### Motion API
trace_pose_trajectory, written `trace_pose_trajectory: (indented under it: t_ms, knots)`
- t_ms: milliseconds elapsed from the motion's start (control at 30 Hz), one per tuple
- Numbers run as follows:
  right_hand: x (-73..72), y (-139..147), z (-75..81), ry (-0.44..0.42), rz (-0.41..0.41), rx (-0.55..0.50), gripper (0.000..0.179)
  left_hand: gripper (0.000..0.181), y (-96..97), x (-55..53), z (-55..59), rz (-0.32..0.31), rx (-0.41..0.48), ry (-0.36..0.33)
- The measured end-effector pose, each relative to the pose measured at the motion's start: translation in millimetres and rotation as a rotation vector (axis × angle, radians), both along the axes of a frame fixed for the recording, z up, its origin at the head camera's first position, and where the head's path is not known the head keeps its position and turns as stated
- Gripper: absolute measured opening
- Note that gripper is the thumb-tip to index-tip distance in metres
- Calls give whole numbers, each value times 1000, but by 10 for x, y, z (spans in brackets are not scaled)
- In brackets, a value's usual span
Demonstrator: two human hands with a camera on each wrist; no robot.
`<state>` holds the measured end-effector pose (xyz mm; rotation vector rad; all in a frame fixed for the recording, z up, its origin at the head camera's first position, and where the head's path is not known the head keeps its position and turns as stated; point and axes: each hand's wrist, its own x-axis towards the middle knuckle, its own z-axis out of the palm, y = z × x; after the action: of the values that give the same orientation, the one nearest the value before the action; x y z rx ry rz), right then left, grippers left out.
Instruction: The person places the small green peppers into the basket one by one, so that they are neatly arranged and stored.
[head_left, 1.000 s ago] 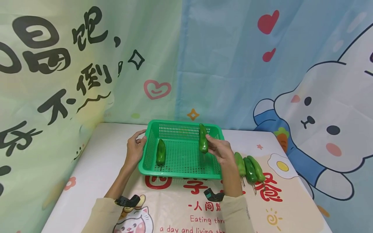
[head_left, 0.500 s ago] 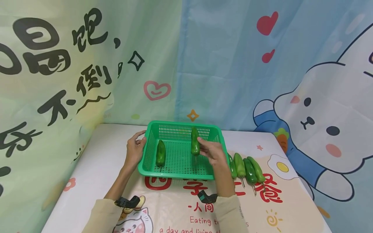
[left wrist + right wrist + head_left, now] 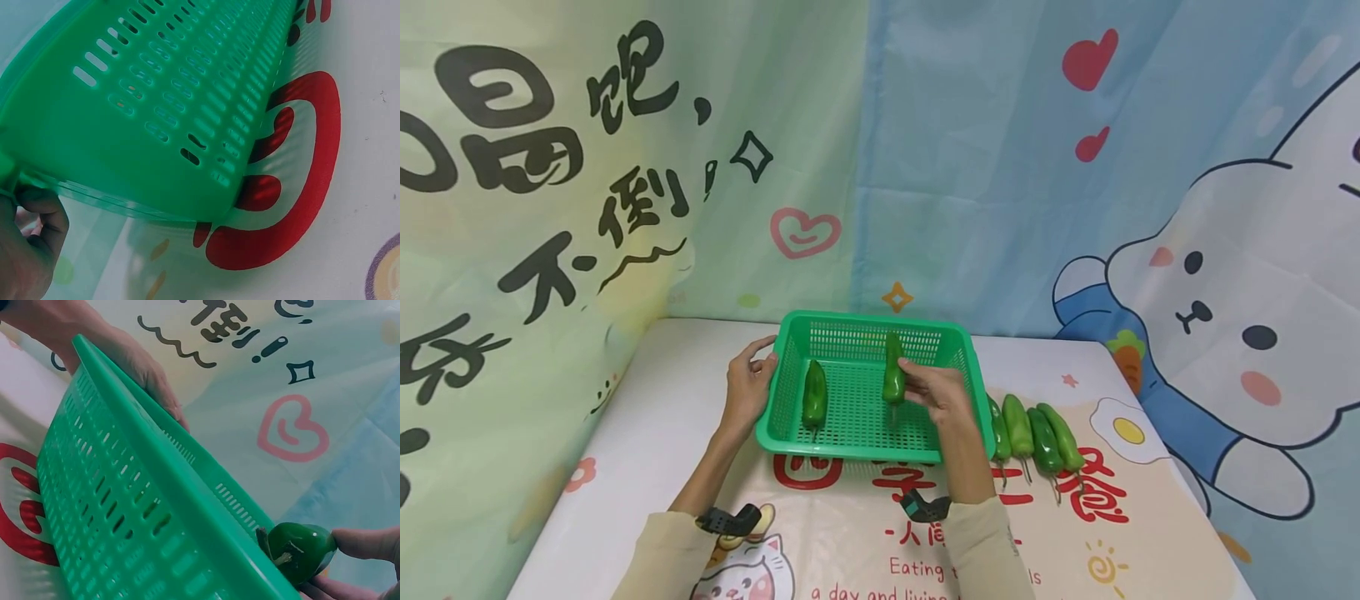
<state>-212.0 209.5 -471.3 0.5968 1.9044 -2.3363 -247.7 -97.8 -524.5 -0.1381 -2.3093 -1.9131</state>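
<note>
A green plastic basket (image 3: 865,455) with slotted walls stands on the table. My left hand (image 3: 748,383) grips its left rim; in the left wrist view the thumb and fingers (image 3: 47,212) close on the basket's edge. Over the basket's right half, my right hand (image 3: 942,392) pinches a green pepper (image 3: 893,371) between thumb and fingers, its stem end pointing down toward me. The right wrist view shows that pepper's stem end (image 3: 300,550) just beyond the rim. Another green pepper (image 3: 814,396) lies inside the basket at the left.
Several green peppers (image 3: 1045,440) lie in a row on the table right of the basket, the leftmost partly hidden behind its rim. A printed mat (image 3: 865,533) covers the front of the table. A printed curtain (image 3: 925,208) hangs close behind the basket.
My right hand has moved left with the pepper, from near the basket's right wall toward its middle, and slightly lower. The left hand and the basket have stayed in place.
</note>
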Motion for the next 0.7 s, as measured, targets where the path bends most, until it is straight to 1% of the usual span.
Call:
trace_pose_trajectory:
  t_ms: [133, 300, 367, 533, 700]
  knots:
    - [-12, -74, -4, -27, -8, 22, 34, 41, 3, -6, -10, 7, -15, 3]
    - [-29, -181, -24, -39, -15, 48, 37, 40, 4, -7, -13, 13, -23, 4]
    - [-34, -219, -34, -38, -13, 75, 39, 40, 7, -5, -11, 13, -22, 4]
    - [-35, -308, -42, -36, -4, 164, 38, 40, 10, -2, -2, 8, -19, 2]
    - [-36, -426, -25, -6, 11, 233, 34, 40, -1, -9, -9, 10, -18, 8]
